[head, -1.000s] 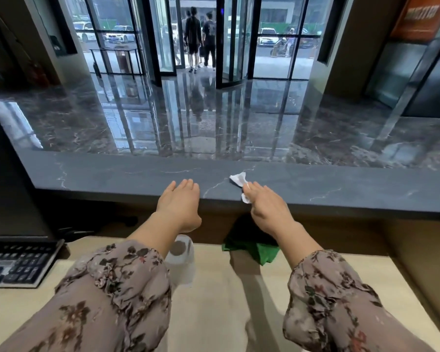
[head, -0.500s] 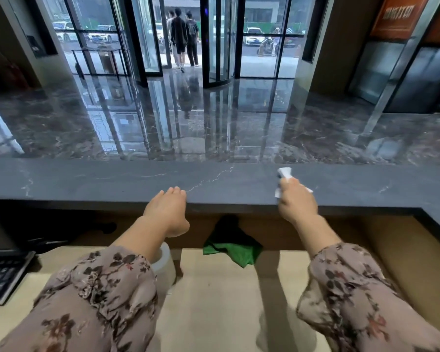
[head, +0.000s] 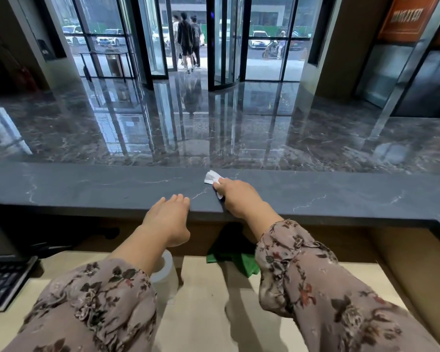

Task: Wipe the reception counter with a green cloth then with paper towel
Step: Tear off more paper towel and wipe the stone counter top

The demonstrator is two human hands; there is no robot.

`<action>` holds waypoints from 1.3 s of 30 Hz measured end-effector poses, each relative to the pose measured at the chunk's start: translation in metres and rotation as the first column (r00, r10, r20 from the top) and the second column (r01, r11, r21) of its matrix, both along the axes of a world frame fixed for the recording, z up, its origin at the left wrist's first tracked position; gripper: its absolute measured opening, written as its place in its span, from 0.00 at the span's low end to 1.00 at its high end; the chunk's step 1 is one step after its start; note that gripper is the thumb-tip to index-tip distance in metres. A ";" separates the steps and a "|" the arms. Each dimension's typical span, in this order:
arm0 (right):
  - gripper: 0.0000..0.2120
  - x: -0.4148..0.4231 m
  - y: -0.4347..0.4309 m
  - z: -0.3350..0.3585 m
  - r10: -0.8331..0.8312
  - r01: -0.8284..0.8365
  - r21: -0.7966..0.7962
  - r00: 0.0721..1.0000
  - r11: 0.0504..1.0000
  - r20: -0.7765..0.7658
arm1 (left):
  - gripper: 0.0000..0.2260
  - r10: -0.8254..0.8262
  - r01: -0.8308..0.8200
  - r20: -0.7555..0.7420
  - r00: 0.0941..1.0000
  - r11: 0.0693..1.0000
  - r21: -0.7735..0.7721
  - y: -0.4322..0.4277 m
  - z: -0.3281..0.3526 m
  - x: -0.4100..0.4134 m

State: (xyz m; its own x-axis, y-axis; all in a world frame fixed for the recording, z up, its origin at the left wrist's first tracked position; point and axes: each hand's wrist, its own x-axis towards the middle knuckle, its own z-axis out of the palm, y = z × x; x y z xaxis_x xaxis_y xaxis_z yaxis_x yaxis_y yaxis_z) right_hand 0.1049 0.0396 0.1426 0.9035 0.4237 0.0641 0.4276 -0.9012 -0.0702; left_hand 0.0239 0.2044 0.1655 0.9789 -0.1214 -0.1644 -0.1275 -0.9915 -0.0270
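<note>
Gripping a crumpled paper towel (head: 211,177), the right hand (head: 235,196) presses it on the reception counter (head: 87,189), long axis pointing 11 o'clock; left hand (head: 169,214) rests straight-fingered at its 8 o'clock.

the right grip (head: 235,196) holds a crumpled white paper towel (head: 210,177) against the dark stone desk (head: 87,189); the left grip (head: 169,217) rests on its near edge (fingers straight). a green cloth (head: 241,260) lies on the lower wooden desk (head: 208,313).

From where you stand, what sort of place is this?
Probably a building lobby, seen from behind reception: a raised dark stone counter, polished marble floor beyond it, and glass entrance doors opening onto parked cars.
</note>
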 end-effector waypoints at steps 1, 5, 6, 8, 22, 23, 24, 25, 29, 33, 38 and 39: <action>0.17 0.000 -0.008 0.002 -0.018 0.018 -0.006 1.000 1.000 0.002 | 0.32 -0.001 0.001 -0.005 1.000 1.000 0.002 0.000 0.000 0.000; 0.18 0.006 -0.056 0.004 -0.206 0.206 0.012 0.978 0.978 -0.016 | 0.33 -0.006 0.006 -0.014 1.000 1.000 0.000 0.000 0.000 0.001; 0.17 0.008 -0.071 0.003 -0.275 0.275 0.019 0.961 0.961 -0.023 | 0.33 -0.007 0.007 -0.015 1.000 1.000 -0.001 0.000 0.000 0.001; 0.15 0.011 -0.101 0.002 -0.427 0.428 0.042 0.904 0.903 -0.018 | 0.33 -0.012 0.012 -0.016 1.000 1.000 -0.004 0.001 -0.001 0.001; 0.19 -0.002 0.016 -0.007 -0.387 0.397 0.332 0.917 0.856 -0.097 | 0.38 -0.101 0.099 -0.003 0.995 0.986 -0.136 0.024 -0.008 -0.001; 0.18 -0.004 0.033 -0.009 -0.356 0.366 0.323 0.930 0.873 -0.092 | 0.38 -0.103 0.102 0.003 0.995 0.983 -0.150 0.030 -0.009 -0.003; 0.17 -0.007 0.048 -0.011 -0.324 0.331 0.315 0.943 0.889 -0.076 | 0.38 -0.092 0.093 0.014 0.996 0.984 -0.154 0.037 -0.011 -0.004; 0.16 -0.010 0.064 -0.013 -0.288 0.292 0.313 0.956 0.904 -0.058 | 0.38 -0.066 0.070 0.031 0.997 0.986 -0.153 0.047 -0.012 -0.006; 0.16 -0.028 0.118 -0.019 -0.142 0.133 0.336 0.990 0.932 0.002 | 0.39 0.100 -0.089 0.083 0.991 0.987 -0.131 0.090 -0.014 -0.019; 0.18 -0.042 0.152 -0.019 -0.033 0.026 0.378 0.999 0.925 0.012 | 0.39 0.278 -0.266 0.069 0.958 0.954 -0.139 0.129 -0.016 -0.038; 0.16 -0.047 0.185 -0.022 0.164 -0.162 0.400 0.986 0.902 0.029 | 0.31 0.369 -0.358 0.040 0.928 0.919 -0.164 0.156 -0.028 -0.059; 0.18 -0.048 0.194 -0.021 0.198 -0.198 0.403 0.979 0.894 0.042 | 0.30 0.382 -0.371 0.031 0.924 0.911 -0.179 0.161 -0.030 -0.063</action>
